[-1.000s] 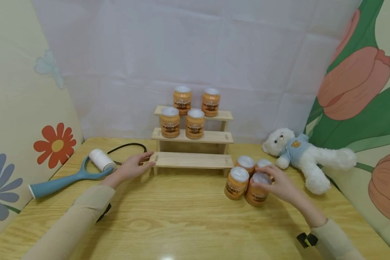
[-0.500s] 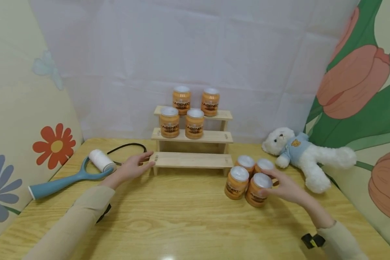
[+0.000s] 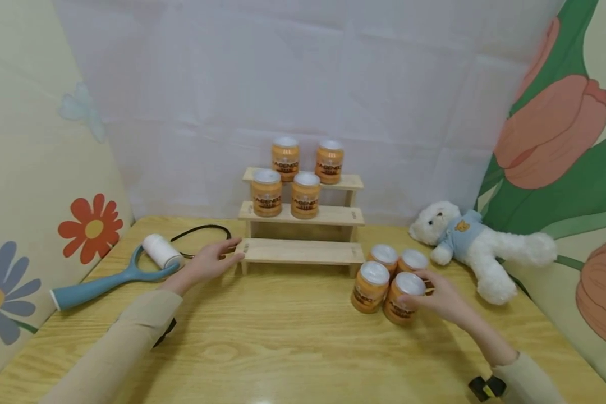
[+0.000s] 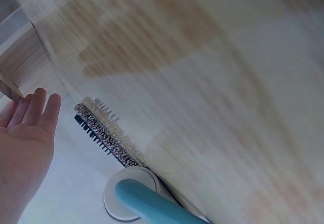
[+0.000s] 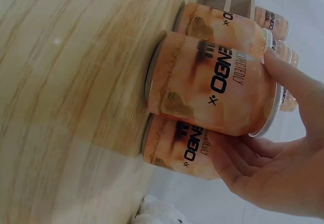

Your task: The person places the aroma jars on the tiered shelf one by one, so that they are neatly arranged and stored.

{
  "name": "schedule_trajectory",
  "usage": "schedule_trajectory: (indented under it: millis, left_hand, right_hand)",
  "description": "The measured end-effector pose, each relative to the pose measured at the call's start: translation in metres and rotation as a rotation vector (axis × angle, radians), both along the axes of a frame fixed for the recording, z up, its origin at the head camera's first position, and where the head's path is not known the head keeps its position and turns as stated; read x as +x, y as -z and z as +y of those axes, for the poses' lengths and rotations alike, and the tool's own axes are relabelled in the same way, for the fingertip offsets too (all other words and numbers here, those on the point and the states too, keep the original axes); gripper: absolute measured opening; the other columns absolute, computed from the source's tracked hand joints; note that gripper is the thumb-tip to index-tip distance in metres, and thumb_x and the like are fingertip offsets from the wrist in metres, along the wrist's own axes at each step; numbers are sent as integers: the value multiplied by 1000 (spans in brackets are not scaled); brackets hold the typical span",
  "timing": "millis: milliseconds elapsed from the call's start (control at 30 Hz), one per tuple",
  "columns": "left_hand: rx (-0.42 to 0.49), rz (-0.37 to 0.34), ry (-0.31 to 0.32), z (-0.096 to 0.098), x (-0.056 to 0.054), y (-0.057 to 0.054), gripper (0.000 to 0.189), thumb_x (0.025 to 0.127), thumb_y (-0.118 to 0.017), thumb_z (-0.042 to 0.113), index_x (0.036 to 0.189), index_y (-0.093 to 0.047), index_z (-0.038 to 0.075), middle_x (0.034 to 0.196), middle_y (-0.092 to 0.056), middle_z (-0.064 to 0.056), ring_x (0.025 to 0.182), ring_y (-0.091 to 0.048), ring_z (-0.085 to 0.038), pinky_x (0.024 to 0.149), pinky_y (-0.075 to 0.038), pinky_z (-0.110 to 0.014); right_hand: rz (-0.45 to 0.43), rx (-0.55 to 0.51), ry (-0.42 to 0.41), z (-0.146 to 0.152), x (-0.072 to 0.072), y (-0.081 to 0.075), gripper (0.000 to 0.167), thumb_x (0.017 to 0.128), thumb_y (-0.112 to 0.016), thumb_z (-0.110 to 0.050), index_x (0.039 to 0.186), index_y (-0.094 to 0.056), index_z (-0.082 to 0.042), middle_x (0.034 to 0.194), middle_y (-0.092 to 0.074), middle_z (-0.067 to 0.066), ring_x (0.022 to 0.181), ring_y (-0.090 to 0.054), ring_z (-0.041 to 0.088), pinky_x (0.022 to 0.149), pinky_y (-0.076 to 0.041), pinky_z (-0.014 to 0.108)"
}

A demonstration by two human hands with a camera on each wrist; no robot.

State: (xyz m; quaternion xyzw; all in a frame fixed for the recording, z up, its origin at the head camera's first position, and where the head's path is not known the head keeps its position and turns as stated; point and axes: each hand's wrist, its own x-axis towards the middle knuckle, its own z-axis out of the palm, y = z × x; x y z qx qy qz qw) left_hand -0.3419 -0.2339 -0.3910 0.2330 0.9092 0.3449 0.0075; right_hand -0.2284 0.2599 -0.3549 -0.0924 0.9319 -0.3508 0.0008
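Orange cans with silvery lids stand in a cluster on the table at the right. Around the front-right can (image 3: 404,300) my right hand (image 3: 441,297) curls, its thumb on the near side and its fingers behind, as the right wrist view also shows. The front-left can (image 3: 370,287) and two behind it stand close by. My left hand (image 3: 207,262) lies with extended fingers at the left end of the lowest step of a wooden three-step display rack (image 3: 303,251). Its fingertips reach the step's edge. More cans, such as the can (image 3: 305,196), stand on the two upper steps.
A blue-handled lint roller (image 3: 116,280) lies left, close to my left forearm. Behind it is a black hoop; the left wrist view shows a beaded, toothed headband (image 4: 109,135) there. A white teddy bear (image 3: 477,241) lies at the right beyond the cans.
My right hand has shifted slightly, its fingers sliding down from over the front-right can's lid to its side. The cans stay put. My left hand keeps its place at the rack.
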Motion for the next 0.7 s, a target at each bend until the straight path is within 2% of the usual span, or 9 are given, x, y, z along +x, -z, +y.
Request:
schedule_trajectory:
  millis: [133,300,467,700]
  left_hand:
    - [8,-2,5,-1,0,0,66,98,-48,39,146,-29,-2,147,-34,-24,129,-40,-42,104,-38,-56]
    - [17,-15,5,-2,1,1,66,98,-48,40,146,-29,-2,148,-33,-23,130,-39,-42,104,-37,-56]
    - [20,-31,0,-2,1,1,67,98,-48,40,147,-28,-1,149,-31,-23,131,-37,-42,105,-36,-57]
    - [16,-38,1,-3,1,0,67,97,-48,41,147,-28,0,149,-32,-23,131,-38,-42,105,-37,-56]
  right_hand:
    - [7,-4,9,1,1,-1,65,79,-76,-35,127,-53,3,114,-62,17,97,-59,24,71,-51,28]
    - [-34,-31,15,6,3,-9,66,80,-75,-35,129,-51,2,114,-61,17,97,-59,23,70,-52,28]
    - [-54,-69,8,9,9,-28,70,83,-71,-36,135,-43,2,123,-55,20,107,-56,31,75,-54,32]
    - [-64,-93,-53,12,9,-54,62,88,-67,-32,134,-41,0,129,-49,23,114,-54,40,78,-54,38]
